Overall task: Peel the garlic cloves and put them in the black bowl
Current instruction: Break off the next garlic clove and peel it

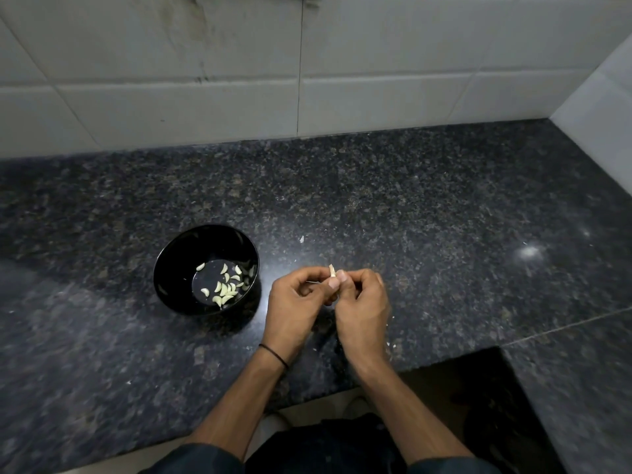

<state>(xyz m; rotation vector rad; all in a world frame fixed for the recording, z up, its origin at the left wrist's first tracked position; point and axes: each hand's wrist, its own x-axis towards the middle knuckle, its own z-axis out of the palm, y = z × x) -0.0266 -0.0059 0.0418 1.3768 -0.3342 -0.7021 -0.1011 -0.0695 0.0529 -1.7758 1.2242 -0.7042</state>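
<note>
A black bowl (178, 268) stands on the dark granite counter, left of my hands, with several peeled garlic cloves (225, 289) lying in its bottom. My left hand (294, 309) and my right hand (362, 309) meet just right of the bowl, above the counter. Both pinch one small garlic clove (332, 270) between thumbs and fingertips; its pale tip with skin sticks up above my fingers. The rest of that clove is hidden by my fingers.
The speckled granite counter (427, 206) runs back to a white tiled wall (307, 63), with a second tiled wall at the right corner. Small bits of garlic skin (302, 239) lie near my hands. The counter's front edge steps back at the lower right.
</note>
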